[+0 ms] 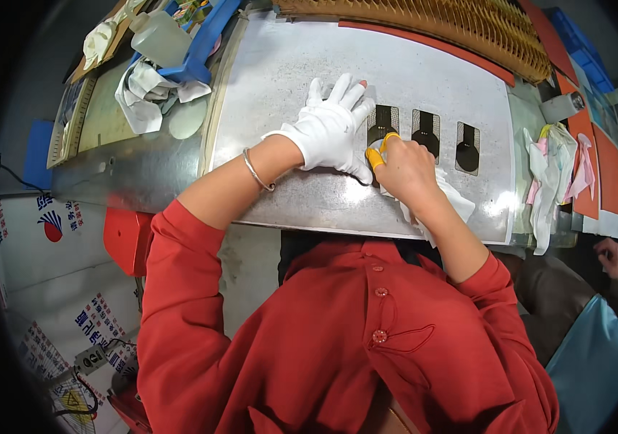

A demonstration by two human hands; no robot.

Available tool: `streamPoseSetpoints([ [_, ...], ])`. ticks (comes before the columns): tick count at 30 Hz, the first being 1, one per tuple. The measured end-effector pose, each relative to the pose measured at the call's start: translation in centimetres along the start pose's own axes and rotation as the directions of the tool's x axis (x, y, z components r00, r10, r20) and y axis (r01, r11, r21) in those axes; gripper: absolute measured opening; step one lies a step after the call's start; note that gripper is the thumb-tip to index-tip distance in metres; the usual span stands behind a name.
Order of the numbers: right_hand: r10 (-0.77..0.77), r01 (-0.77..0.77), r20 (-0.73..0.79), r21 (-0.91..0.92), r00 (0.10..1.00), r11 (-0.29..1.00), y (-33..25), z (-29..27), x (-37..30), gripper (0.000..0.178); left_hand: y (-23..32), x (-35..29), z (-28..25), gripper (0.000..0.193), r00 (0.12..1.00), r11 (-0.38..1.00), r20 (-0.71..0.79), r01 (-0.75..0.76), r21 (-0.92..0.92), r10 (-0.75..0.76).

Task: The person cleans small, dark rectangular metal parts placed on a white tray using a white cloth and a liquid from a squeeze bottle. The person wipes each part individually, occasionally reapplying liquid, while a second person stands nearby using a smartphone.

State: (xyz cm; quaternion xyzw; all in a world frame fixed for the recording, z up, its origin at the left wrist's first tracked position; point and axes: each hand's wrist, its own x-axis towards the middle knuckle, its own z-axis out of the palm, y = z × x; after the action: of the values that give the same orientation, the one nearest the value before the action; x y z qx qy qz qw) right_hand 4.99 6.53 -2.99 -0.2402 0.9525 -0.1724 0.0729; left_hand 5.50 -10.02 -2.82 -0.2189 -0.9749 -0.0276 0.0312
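My left hand [332,126] wears a white glove and lies flat, fingers spread, on the grey metal plate [287,72], just left of the first of three dark slots [383,123]. My right hand [404,168] is bare with yellow finger cots on two fingertips; it is closed on a white cloth [452,206] and presses at the lower edge of that first slot. The two hands touch at the thumbs. A silver bracelet sits on my left wrist. The other two slots [425,133] lie to the right, each with a dark part inside.
A clear plastic bottle [159,36], blue tray [204,43] and crumpled white cloths [139,98] sit at the far left. A ribbed wooden rack [468,25] runs along the back. More cloths [551,173] hang at the right. Another person's hand [610,254] shows at right.
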Motion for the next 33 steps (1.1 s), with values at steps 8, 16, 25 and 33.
streamPoseSetpoints([
  [8, -0.034, 0.034, 0.151, 0.002, 0.988, 0.999, -0.2, -0.6, -2.7, 0.020, -0.4, 0.2, -1.5, 0.108, 0.990, 0.999, 0.142, -0.012, -0.047, 0.018],
  [16, -0.121, 0.114, 0.069, 0.099, 0.990, 0.989, -3.3, -4.8, 2.4, 0.028, -4.8, -5.5, -3.0, 0.094, 0.982, 0.977, -0.009, 0.187, -0.102, -0.189],
  [25, -0.143, 0.141, 0.063, 0.040, 0.988, 0.989, -6.8, 0.4, 10.1, 0.020, -5.2, -7.3, -0.1, 0.087, 0.952, 0.958, -0.147, 0.249, -0.141, -0.269],
  [33, -0.105, 0.107, 0.062, -0.019, 0.992, 0.994, -6.5, 2.2, 10.8, 0.022, -4.9, -7.1, 0.2, 0.087, 0.928, 0.927, -0.079, 0.355, -0.117, -0.365],
])
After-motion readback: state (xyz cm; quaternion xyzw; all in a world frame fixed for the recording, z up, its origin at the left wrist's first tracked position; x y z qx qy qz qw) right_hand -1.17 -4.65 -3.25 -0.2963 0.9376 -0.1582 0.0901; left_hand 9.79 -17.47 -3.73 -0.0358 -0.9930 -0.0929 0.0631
